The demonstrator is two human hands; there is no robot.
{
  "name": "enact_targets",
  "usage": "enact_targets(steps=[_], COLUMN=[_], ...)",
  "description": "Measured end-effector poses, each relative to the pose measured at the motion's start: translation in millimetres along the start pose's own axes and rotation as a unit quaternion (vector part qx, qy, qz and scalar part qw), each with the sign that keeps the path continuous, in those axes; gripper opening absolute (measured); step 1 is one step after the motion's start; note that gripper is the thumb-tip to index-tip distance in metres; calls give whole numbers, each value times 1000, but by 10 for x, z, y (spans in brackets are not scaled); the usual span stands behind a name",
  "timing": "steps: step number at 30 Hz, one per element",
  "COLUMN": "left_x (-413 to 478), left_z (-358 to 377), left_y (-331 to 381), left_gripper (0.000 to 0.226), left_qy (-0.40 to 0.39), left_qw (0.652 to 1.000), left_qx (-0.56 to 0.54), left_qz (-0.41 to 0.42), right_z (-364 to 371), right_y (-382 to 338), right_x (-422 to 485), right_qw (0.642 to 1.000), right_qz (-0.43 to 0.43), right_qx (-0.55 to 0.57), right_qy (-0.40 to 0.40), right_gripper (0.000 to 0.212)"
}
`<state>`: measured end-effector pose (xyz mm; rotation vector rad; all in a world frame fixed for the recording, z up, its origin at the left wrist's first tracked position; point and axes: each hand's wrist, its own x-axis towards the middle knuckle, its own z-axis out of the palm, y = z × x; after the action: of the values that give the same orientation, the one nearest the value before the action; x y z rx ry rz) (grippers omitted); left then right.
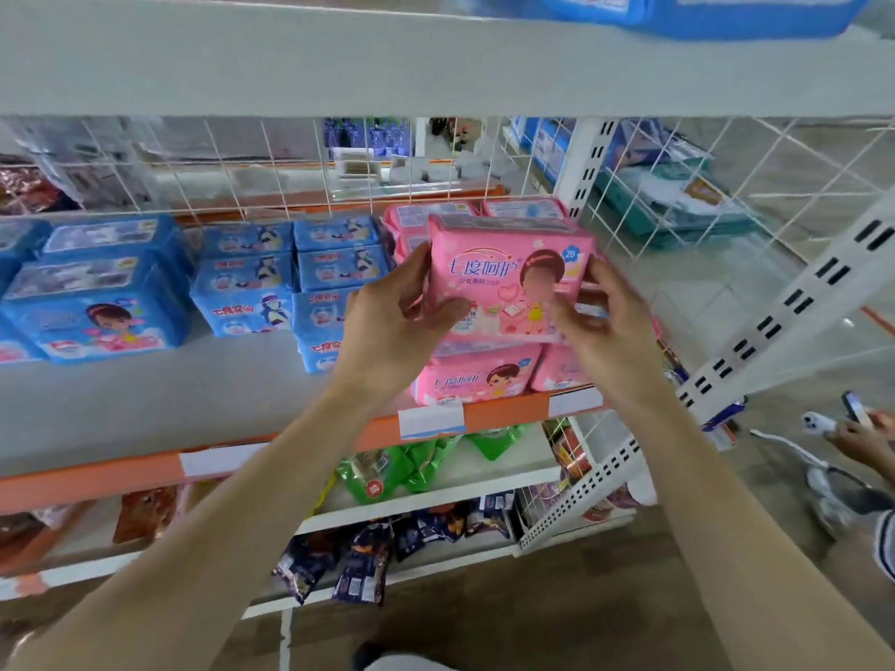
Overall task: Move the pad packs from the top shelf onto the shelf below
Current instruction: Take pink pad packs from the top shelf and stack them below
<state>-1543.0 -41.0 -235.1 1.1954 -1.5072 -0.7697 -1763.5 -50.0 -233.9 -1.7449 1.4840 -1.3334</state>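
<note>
Pink pad pack up in both my hands, right over the pink stack!

My left hand curls round the pack's left edge, thumb across the front, and my right hand pinches the right edge. It stands upright, front facing me, just above the stacked pink packs at the right end of the lower shelf. Touching them or not, I can't tell. Blue packs sit in rows on the same shelf to the left. On the top shelf, one blue bundle pokes over the edge.
</note>
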Motion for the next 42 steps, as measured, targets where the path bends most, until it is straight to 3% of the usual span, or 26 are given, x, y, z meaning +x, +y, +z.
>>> enact_targets(steps=[4,8,11,14,17,23,32,42], left_x=[230,453,606,807,1066,1501,1891,2226], left_z=[65,188,294,407,502,731,906,997], left_y=[-94,-118,-152,-213,-267,-403,-590,-680], left_gripper=[53,68,62,46,45,34,30,51], left_qy=[-16,-33,-47,-74,-95,-60,-44,-23], left_qw=[998,995,992,990,983,972,970,966], left_qx=[38,92,111,123,159,228,239,256], left_qz=[36,24,25,1,0,13,23,1], right_z=[-20,-44,-81,-124,-145,-149,-12,94], right_y=[31,180,318,473,631,859,1113,1205], right_x=[165,338,486,705,1003,1478,1854,2228], right_qw=[1000,999,999,999,998,998,1000,999], right_qz=[18,16,-8,-18,-23,-24,-6,9], right_qx=[1,-48,-50,-41,-63,-57,-25,-37], right_qy=[3,9,12,10,6,1,8,21], right_gripper=[35,24,23,34,39,33,30,16])
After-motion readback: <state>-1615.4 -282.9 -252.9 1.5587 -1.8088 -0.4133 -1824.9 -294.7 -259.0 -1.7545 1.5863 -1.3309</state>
